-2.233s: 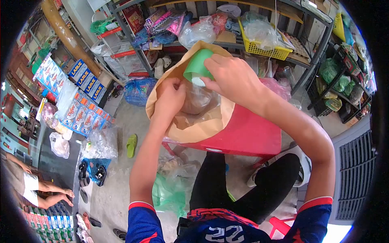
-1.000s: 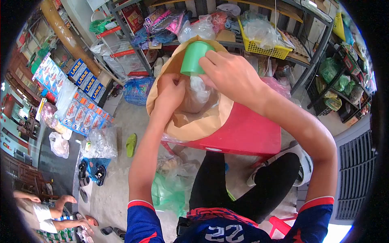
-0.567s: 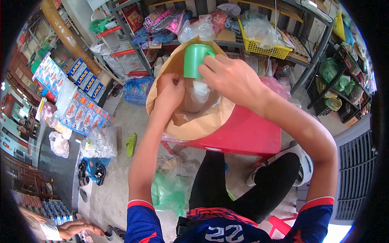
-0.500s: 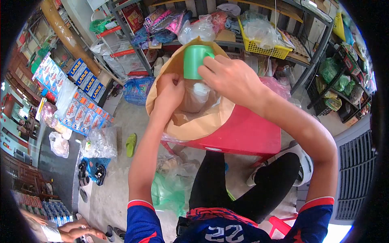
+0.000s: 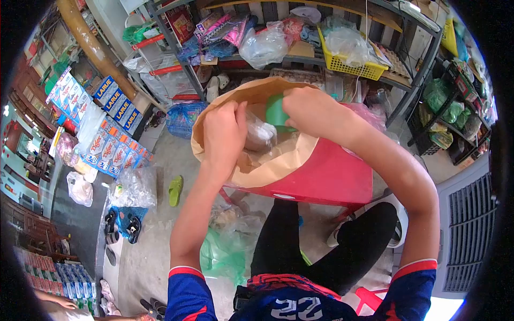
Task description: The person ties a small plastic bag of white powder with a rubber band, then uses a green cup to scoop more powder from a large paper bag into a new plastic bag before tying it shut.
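Note:
A large brown paper sack [image 5: 276,174] stands wide-mouthed on a red plastic stool [image 5: 342,171]. My right hand [image 5: 313,109] grips a green plastic mug [image 5: 276,112], which is tilted down inside the sack's mouth. My left hand [image 5: 222,131] is closed at the sack's left side, its fingers pinching the top of a clear plastic bag [image 5: 259,139] with something white in it. Much of that bag is hidden behind the hand. The mug's handle is covered by my right fingers.
Behind the sack is a shelf with a yellow basket [image 5: 350,67] and plastic bags [image 5: 262,45]. Beer cartons [image 5: 115,144] stand on the left. A green slipper [image 5: 175,191] and a green plastic bag [image 5: 222,257] lie on the floor. Another person's arm [image 5: 56,299] shows at lower left.
The green mug has gone from upright above the clear bag to lower and right, tipped inside the sack. My left hand has risen slightly, and the sack's mouth is less tall at the back.

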### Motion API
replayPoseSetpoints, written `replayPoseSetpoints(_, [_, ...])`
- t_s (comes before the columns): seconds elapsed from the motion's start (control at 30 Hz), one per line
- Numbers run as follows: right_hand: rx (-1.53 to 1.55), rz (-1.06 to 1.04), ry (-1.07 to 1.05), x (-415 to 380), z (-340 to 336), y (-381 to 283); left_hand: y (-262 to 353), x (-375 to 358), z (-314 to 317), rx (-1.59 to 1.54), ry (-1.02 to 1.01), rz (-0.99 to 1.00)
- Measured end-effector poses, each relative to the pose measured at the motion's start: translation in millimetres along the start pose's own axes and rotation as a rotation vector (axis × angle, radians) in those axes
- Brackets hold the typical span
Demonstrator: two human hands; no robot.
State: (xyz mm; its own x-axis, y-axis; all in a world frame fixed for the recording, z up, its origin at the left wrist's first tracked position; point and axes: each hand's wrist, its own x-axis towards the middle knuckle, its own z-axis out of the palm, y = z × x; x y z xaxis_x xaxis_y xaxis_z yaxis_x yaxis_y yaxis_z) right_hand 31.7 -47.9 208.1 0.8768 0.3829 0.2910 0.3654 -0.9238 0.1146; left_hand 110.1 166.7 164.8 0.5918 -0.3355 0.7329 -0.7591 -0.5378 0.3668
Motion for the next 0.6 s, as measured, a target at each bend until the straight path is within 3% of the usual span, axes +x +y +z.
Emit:
replayPoseSetpoints(0.1, [0.012,-0.006,0.055,1.2,4.9,5.2,0.5,6.3,-2.4,-0.050,0.059,-0.011])
replayPoseSetpoints(0.2, [0.149,-0.023,0.311,5.6,1.0,-3.2,7.6,14.2,-11.0,-0.106,-0.067,-0.168])
replayPoseSetpoints(0.3, [0.452,0.095,0.244,1.1,-19.2,-21.6,0.7,13.0,-5.9,-0.116,-0.041,-0.148])
replayPoseSetpoints(0.4, [0.283,0.090,0.165,-5.3,-11.9,-33.8,1.1,11.0,-3.0,-0.125,-0.064,-0.150])
replayPoseSetpoints(0.6, [0.405,0.171,0.168,-2.0,0.3,-33.9,-0.3,11.0,-1.0,-0.178,-0.067,-0.213])
